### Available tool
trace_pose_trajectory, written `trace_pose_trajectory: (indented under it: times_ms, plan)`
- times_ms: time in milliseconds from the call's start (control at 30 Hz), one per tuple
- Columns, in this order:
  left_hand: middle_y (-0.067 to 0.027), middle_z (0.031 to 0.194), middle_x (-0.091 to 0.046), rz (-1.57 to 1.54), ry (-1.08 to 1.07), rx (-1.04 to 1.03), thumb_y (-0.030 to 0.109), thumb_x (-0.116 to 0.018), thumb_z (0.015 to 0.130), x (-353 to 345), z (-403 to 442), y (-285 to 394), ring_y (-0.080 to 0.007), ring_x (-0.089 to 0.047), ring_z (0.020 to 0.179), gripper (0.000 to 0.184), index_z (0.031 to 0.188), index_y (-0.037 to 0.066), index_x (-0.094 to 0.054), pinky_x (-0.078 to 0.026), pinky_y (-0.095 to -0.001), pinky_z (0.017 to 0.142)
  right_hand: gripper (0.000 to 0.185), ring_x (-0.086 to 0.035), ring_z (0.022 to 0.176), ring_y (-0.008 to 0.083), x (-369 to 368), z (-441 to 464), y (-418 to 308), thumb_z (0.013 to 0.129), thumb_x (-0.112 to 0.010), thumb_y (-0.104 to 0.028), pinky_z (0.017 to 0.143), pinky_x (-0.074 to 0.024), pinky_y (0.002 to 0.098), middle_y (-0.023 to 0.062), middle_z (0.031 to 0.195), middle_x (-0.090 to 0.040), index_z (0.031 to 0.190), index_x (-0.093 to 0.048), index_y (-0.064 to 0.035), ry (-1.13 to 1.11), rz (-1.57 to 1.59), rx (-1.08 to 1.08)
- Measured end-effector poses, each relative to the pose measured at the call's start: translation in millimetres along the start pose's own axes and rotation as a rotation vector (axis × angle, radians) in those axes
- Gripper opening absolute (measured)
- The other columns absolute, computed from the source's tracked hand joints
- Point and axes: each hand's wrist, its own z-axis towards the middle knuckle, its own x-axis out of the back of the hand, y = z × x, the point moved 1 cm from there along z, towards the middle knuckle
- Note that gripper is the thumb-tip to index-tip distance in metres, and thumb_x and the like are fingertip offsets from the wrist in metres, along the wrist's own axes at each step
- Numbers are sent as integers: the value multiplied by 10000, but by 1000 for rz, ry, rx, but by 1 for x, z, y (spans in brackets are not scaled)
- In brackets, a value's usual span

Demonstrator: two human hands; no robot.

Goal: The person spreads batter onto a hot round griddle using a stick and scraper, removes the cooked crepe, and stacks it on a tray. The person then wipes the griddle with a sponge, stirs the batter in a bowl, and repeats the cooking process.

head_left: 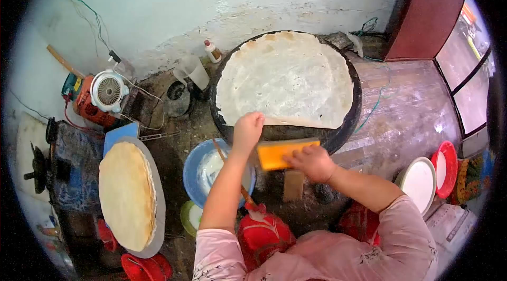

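Note:
A large thin pale flatbread (288, 78) covers most of a round black griddle (355, 117), with browned patches along its top edge. My left hand (249, 130) is closed at the flatbread's near edge, its fingers pinched on that edge. In my right hand (311, 162) is a flat yellow scraper (274, 154), held just past the griddle's near rim. Left of my left forearm, a blue basin (191, 167) holds white batter and a wooden stick (219, 150).
A stack of round flatbreads (127, 196) lies on a board at the left. Behind it are a small blower (109, 91) and a clear jug (193, 72). White-filled bowls (420, 183) stand at the right, near a red basin (446, 167). Wires hang along the wall.

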Motion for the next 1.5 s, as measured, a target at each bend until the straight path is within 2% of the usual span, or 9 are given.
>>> trace_pose_trajectory:
  times_ms: [133, 300, 467, 767, 967, 1200, 1267, 1467, 1500]
  plan:
    - [-183, 712, -579, -32, -56, -15, 168, -554, 799, 7, 35, 6, -354, -571, 690, 146, 790, 29, -598, -450, -419, 608, 366, -550, 812, 214, -8, 26, -3, 781, -454, -215, 680, -434, 375, 33, 913, -558, 1136, -520, -155, -107, -14, 98]
    - [-187, 726, -587, 15, -81, 44, 150, -567, 785, 21, 75, 22, -367, -567, 700, 131, 800, 24, -600, -453, -410, 623, 255, -572, 753, 245, 4, 71, 33, 790, -476, -188, 645, -446, 368, 57, 812, -581, 1030, -548, -140, 28, 67, -195]
    - [-181, 764, -594, 84, -36, -100, 142, -562, 788, 22, 104, 29, -359, -569, 737, 119, 806, 31, -601, -453, -421, 650, 155, -586, 697, 265, -16, 91, 8, 776, -477, -180, 590, -447, 393, 79, 723, -568, 898, -543, -111, 110, 198, 11]
    - [-143, 815, -580, 96, 108, -403, 69, -557, 771, 53, 112, 92, -335, -549, 797, 68, 827, 37, -577, -452, -406, 688, 132, -564, 731, 225, -25, 130, 78, 751, -499, -141, 607, -440, 352, 55, 733, -590, 853, -569, -94, 158, -110, -397]
    - [-177, 1058, -552, 232, 120, -685, 45, -524, 743, 66, 26, 88, -335, -517, 1038, 290, 1026, -11, -553, -445, -391, 857, 304, -549, 716, 219, 25, 38, 26, 754, -510, -182, 601, -444, 355, 34, 781, -559, 1047, -547, -111, 29, 82, -70]
    - [-172, 1107, -542, 394, -40, -527, 49, -510, 773, 50, -75, 41, -328, -509, 1067, 278, 1041, -14, -552, -443, -397, 866, 464, -582, 708, 256, 90, -54, -1, 691, -648, -239, 583, -481, 368, 66, 761, -594, 1133, -546, -141, -130, 476, -199]
    - [-170, 1121, -539, 428, -76, -445, 51, -506, 782, 51, -97, 38, -325, -506, 1076, 275, 1045, -14, -552, -443, -398, 868, 488, -577, 635, 291, 102, -67, 0, 618, -696, -140, 572, -481, 357, 90, 737, -604, 1091, -586, -91, -31, 655, -339]
    - [-128, 977, -603, 158, 156, 50, 84, -509, 827, 48, -123, 26, -246, -576, 903, 202, 973, -26, -593, -470, -357, 753, 409, -612, 894, 205, 114, -86, 4, 743, -626, -104, 794, -464, 280, 125, 982, -623, 1140, -534, -65, 6, 921, -771]
    - [-125, 966, -605, 70, 103, 161, 85, -511, 827, 50, -126, 21, -240, -576, 891, 199, 969, -27, -595, -469, -353, 746, 407, -588, 937, 196, 107, -89, 5, 743, -586, -75, 831, -443, 281, 114, 1011, -609, 1143, -520, -32, 176, 1323, -875]
